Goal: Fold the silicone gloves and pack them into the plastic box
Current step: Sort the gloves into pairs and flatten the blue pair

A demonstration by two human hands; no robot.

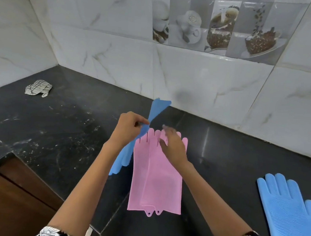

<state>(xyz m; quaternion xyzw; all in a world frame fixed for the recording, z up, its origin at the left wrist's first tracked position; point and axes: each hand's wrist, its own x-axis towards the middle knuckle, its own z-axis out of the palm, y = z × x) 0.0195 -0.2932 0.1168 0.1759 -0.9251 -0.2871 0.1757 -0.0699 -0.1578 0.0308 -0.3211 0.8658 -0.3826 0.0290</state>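
Observation:
Two pink silicone gloves [155,181] lie stacked flat on the black counter [53,130], fingers pointing toward the wall. My left hand [128,128] pinches a blue silicone glove [158,108] near its middle and holds it above the counter; its cuff sticks up toward the wall and its fingers hang down left of the pink gloves. My right hand [173,144] hovers over the pink gloves' fingers, its own fingers spread and blurred, holding nothing. A second blue glove [292,215] lies palm up at the right edge. No plastic box is in view.
A crumpled striped cloth [37,90] lies in the far left corner of the counter. White marble-look tiles back the counter on two sides. The counter's front edge drops to a brown cabinet [13,199] at lower left.

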